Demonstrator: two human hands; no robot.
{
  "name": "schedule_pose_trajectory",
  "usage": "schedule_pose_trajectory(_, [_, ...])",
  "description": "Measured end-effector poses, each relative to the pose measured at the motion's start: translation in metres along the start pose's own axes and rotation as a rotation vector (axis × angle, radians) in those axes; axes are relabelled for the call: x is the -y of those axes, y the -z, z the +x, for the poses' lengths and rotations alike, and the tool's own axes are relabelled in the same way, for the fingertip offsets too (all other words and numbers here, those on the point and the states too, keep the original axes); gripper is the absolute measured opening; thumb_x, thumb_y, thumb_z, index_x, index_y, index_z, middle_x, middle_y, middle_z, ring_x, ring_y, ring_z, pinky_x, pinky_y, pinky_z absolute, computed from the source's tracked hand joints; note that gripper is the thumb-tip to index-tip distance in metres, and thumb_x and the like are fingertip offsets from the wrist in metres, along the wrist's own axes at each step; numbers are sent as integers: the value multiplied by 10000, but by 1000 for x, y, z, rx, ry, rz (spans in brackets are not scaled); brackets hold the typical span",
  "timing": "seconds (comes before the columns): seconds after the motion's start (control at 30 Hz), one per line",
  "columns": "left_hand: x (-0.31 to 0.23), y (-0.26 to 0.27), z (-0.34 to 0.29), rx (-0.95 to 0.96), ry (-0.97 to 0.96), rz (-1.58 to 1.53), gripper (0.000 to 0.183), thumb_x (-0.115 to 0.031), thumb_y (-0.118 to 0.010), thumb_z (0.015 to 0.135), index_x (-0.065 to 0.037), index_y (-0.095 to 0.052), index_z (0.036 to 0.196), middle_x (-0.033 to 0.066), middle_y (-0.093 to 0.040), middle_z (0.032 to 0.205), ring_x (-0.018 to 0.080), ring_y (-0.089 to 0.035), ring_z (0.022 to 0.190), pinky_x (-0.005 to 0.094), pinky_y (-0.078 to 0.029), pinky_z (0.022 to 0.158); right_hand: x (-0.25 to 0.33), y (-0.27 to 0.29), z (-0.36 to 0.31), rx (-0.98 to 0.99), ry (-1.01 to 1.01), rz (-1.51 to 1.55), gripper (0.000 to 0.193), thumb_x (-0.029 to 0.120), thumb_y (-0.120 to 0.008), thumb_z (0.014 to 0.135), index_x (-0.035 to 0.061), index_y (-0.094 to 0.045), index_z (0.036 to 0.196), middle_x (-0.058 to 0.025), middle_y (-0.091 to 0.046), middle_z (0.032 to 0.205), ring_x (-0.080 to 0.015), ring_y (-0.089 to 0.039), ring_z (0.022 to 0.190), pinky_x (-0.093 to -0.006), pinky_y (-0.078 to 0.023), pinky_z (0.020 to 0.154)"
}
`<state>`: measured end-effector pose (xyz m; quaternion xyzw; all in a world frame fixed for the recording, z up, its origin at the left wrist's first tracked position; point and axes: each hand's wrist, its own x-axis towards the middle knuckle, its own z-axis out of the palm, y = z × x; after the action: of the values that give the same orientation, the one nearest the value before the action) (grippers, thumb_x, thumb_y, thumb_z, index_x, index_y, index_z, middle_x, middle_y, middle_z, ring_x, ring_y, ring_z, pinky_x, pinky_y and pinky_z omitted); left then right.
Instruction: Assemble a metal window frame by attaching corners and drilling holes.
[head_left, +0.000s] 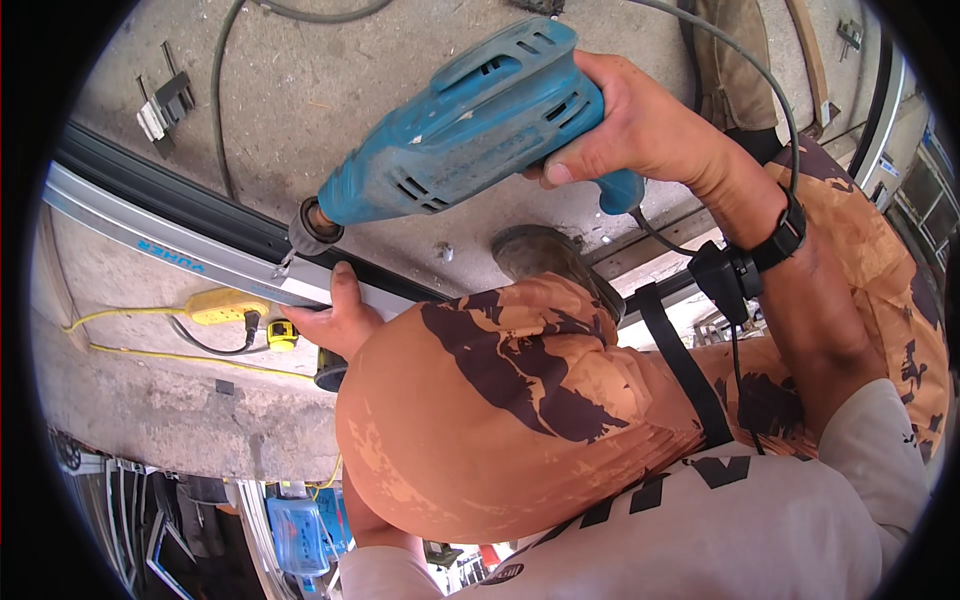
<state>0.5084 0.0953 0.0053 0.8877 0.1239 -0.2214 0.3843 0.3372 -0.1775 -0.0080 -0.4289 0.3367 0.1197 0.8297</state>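
Drill (470, 125), blue plastic, clasped in right hand (640, 125), meets silver metal bar (150, 228) near its edge (drilling looks unfinished); left hand (345, 318) alongside, grip unclear.

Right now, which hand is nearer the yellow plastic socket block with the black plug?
Left. The left hand is at the long metal profile, just right of the socket block; the right hand grips the blue power drill, farther up and right.
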Motion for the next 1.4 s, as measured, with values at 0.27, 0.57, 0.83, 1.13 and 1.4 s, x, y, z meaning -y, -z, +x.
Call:
schedule_pose_trajectory(0.27, [5,-1,-2,-2,-9,-52,641,8,-691,687,40,-426,1270,153,-563,1123,223,-556,969,365,-451,909,7,-3,-2,-16,-95,-44,649,66,-826,643,-10,-534,1218,-92,-693,991,-141,-658,881,-287,-517,855])
schedule_pose_trajectory(0.57, [-9,0,-4,57,-30,52,585,-62,-724,720,61,-443,1218,147,-563,1106,198,-543,965,334,-449,899,12,-14,-10,-67,-180,29,535,33,-810,687,-22,-555,1155,-72,-681,914,-120,-637,792,-272,-526,770])
schedule_pose_trajectory(0.83, [-3,6,1,49,-69,124,528,-147,-747,705,49,-483,1118,147,-621,956,199,-588,863,340,-480,823,18,-21,-11,-86,-201,-44,478,19,-800,708,-25,-576,1129,-85,-686,893,-141,-650,787,-276,-530,743])
schedule_pose_trajectory(1.13, [2,10,0,47,-84,129,481,-168,-754,706,41,-481,1042,177,-642,902,253,-635,812,356,-495,776,28,-22,-8,-86,-201,-47,404,37,-817,704,-29,-614,1048,-81,-683,859,-140,-645,759,-276,-530,707])
schedule_pose_trajectory(1.4, [-4,6,-2,59,-108,164,467,-179,-750,708,39,-476,1018,179,-645,885,280,-641,806,375,-496,770,20,-27,-10,-105,-157,-150,512,51,-828,690,-24,-579,1131,-84,-683,885,-159,-658,811,-292,-540,750])
